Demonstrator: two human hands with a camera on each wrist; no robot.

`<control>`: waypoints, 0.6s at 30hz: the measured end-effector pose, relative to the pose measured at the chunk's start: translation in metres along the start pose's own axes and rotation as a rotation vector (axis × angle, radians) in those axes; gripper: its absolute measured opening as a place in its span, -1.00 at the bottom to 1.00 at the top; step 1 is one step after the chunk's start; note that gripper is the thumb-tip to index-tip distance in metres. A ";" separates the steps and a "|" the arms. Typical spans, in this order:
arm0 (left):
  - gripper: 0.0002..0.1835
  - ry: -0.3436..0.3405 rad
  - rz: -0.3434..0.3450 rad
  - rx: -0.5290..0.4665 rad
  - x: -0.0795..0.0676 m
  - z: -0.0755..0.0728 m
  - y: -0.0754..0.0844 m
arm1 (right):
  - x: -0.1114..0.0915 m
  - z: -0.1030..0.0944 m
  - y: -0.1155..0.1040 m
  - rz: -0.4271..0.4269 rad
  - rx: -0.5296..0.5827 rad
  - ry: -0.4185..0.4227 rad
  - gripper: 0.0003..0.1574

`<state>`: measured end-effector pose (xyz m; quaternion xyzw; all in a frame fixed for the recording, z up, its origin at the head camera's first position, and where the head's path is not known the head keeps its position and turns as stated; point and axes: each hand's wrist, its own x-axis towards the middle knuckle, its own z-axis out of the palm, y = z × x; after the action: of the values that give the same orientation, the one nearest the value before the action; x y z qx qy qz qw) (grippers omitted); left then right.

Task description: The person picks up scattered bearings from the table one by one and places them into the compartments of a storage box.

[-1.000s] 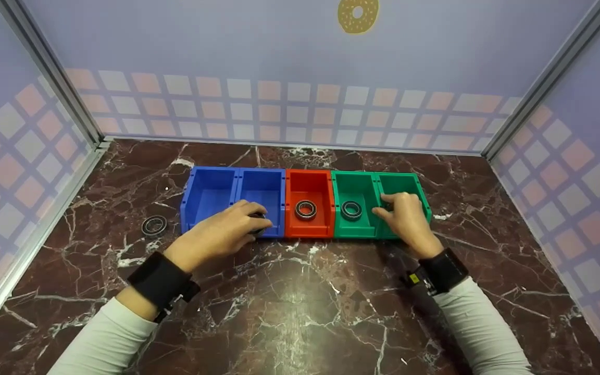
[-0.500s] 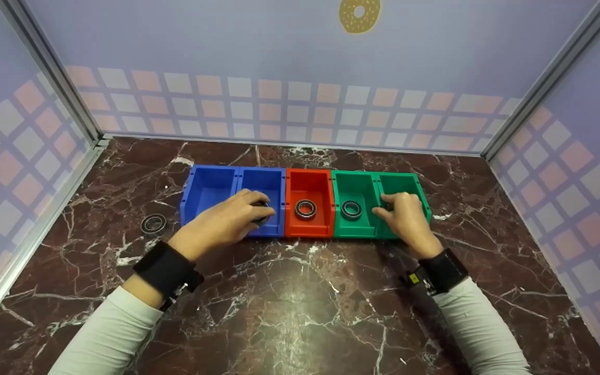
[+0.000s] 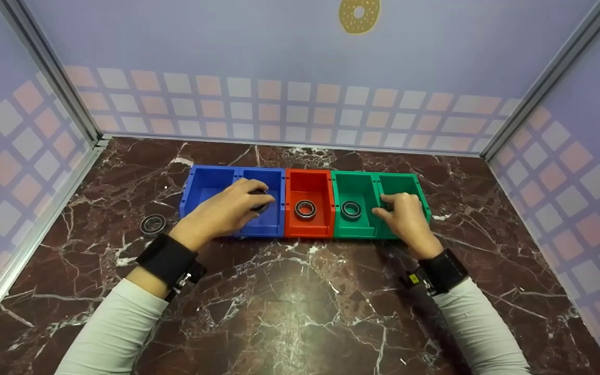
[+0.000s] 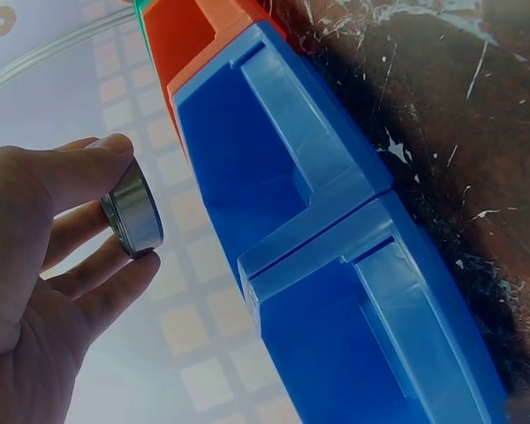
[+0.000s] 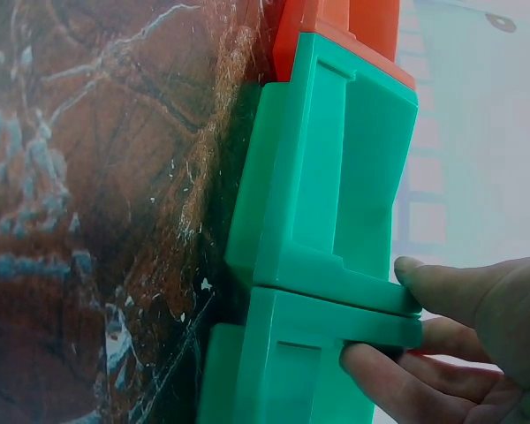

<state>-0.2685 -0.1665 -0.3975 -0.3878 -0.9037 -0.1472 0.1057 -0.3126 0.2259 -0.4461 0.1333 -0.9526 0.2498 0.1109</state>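
Observation:
My left hand pinches a ball bearing by its rim, thumb on one side and fingertips on the other. In the left wrist view the bearing is on edge, apart from the blue bins; in the head view it overlaps the right-hand blue one. My right hand grips the wall between the two green bins, with thumb and fingers on either side of it. One bearing lies in the red bin. Another bearing lies in the left green bin.
A further bearing lies on the dark marbled table, left of the bin row. The bins stand side by side, touching. Panel walls enclose the table at the back and both sides.
My left hand has risen and moved slightly away from me, with the bearing still pinched, from near the blue bin's front edge to farther over it. The right hand has stayed put.

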 end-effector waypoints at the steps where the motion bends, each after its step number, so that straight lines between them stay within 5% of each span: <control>1: -0.61 0.006 0.003 -0.001 0.001 0.000 -0.001 | 0.000 0.000 0.000 0.001 0.003 -0.001 -0.46; 18: -0.57 -0.030 -0.110 -0.032 0.016 0.009 -0.018 | 0.001 0.000 0.001 -0.018 0.003 0.013 -0.45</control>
<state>-0.2931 -0.1651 -0.4042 -0.3414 -0.9227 -0.1614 0.0776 -0.3134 0.2262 -0.4463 0.1404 -0.9503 0.2510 0.1191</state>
